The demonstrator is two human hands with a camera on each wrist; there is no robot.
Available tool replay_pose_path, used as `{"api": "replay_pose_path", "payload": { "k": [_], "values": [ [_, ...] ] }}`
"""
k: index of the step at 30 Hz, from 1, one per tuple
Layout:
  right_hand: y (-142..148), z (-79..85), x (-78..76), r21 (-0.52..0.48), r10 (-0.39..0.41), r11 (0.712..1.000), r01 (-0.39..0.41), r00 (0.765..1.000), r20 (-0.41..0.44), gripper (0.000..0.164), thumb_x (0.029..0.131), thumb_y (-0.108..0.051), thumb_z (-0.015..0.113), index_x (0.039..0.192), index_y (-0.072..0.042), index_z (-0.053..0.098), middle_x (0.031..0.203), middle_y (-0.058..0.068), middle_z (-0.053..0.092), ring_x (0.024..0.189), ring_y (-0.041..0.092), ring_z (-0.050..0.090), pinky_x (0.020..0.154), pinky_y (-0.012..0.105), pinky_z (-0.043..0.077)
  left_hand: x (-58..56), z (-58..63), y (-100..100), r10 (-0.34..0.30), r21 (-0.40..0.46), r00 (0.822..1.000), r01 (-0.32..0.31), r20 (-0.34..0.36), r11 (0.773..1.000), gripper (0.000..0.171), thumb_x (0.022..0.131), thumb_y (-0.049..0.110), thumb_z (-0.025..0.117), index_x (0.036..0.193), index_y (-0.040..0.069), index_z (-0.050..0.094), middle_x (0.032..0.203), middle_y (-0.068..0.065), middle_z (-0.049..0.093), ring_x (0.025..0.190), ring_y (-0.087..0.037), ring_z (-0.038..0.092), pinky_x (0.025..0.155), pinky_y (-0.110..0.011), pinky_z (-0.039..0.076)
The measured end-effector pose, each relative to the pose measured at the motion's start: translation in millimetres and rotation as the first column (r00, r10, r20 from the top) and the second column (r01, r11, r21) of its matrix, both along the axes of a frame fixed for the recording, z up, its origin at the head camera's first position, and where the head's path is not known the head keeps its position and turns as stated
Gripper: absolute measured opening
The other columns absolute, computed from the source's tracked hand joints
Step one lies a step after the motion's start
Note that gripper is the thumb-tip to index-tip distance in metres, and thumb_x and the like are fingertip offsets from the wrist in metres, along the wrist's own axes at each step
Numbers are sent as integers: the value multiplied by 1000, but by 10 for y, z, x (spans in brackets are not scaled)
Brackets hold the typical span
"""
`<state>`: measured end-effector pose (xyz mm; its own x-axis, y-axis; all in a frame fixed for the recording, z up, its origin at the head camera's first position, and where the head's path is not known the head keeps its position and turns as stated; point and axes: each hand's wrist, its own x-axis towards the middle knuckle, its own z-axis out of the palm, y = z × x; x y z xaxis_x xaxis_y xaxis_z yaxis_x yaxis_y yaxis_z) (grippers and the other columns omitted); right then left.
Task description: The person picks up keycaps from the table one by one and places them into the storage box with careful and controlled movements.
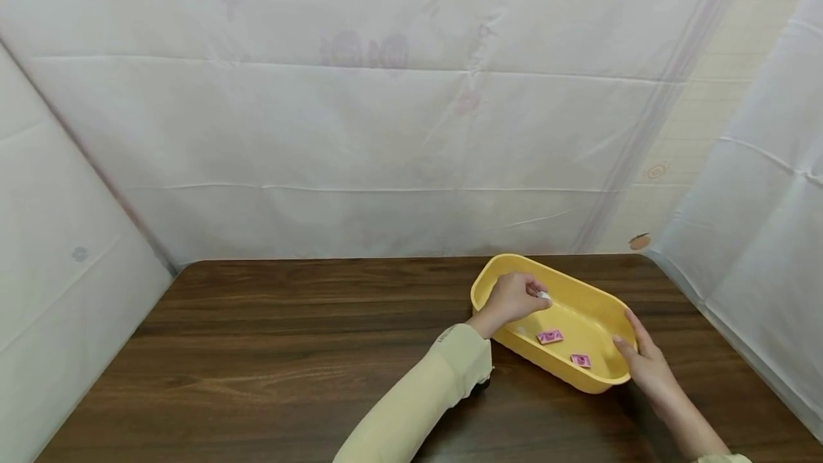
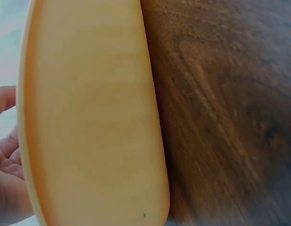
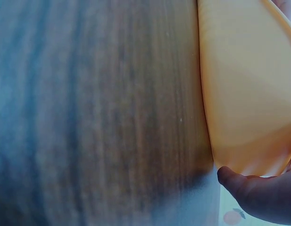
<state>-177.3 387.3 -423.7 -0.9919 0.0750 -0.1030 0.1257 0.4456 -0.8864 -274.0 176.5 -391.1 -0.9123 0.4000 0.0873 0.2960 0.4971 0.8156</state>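
Note:
A yellow oblong plastic tub (image 1: 566, 284) stands at an angle on the table, its side wall filling much of the left wrist view. Over its left part, my left hand (image 1: 512, 297) pinches a small white object (image 1: 544, 296), too small to tell its kind. Inside, on the bottom, lie two small pink printed pieces, one pink piece (image 1: 549, 336) near the middle and another pink piece (image 1: 581, 361) closer to the right end. My right hand (image 1: 651, 363) grips the tub's right end, thumb over the rim; the right wrist view shows a finger (image 3: 235, 181) against the outer wall.
The dark wood-grain table (image 1: 257, 349) extends to the left of the tub. A pale printed cloth (image 1: 360, 127) hangs behind the table's back edge, with more cloth at both sides. Below the left cuff a small black item (image 1: 481, 386) shows.

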Motion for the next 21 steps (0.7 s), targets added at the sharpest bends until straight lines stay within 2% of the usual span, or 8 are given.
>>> {"api": "replay_pose_path", "payload": {
  "k": [15, 21],
  "values": [
    [9, 3, 7, -1, -5, 1000, 5, 1000, 12, 63, 100, -25, 29, 143, -10, -14, 144, 28, -16, 131, 47, -11, 103, 60, 3, -74, -87, 161, 50, -112, 998, -45, 41, 993, 13, 74, 20, 75, 84, 13, 70, 75, 9, 60, 62, -4, 49, 57, -18, 41],
    [9, 2, 7, -11, 4, 1000, -4, 1000, 10, 63, 100, -25, 30, 144, -10, -14, 144, 27, -18, 130, 47, -13, 102, 61, 1, -86, -109, 199, 63, -175, 996, -52, 60, 983, 10, 72, 15, 76, 79, 11, 69, 60, 6, 60, 52, -4, 52, 50, -17, 39]
  ]
}}
